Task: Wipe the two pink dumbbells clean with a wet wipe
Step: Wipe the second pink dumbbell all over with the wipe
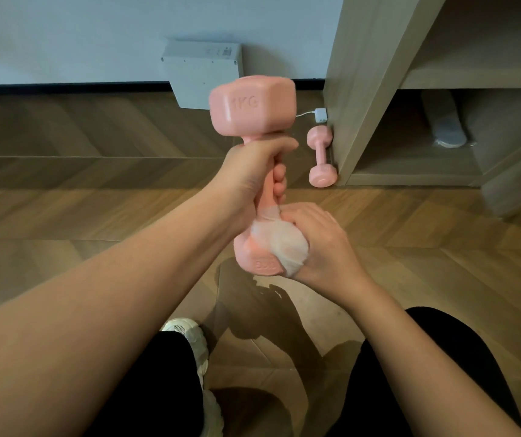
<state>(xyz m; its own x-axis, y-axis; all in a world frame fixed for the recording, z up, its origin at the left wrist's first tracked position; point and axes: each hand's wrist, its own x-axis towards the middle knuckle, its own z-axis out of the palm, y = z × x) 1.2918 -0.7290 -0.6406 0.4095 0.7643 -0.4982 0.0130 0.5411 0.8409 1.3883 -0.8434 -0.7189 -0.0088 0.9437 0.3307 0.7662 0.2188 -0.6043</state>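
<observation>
My left hand [253,175] grips the handle of a pink dumbbell [251,104] and holds it in the air above the floor, one head pointing away from me and the other toward me. My right hand [319,244] holds a white wet wipe [281,244] wrapped over the near head and the lower end of the handle. The far head, marked 1KG, is slightly blurred. A second pink dumbbell [321,157] lies on the floor against the foot of a wooden shelf unit.
A wooden shelf unit [363,89] stands at the right, with a grey item under its lower shelf. A grey box [202,74] leans on the wall, and a white adapter [320,115] with a cable lies near it. Below are my dark-trousered legs and white shoe [190,335] on the wood floor.
</observation>
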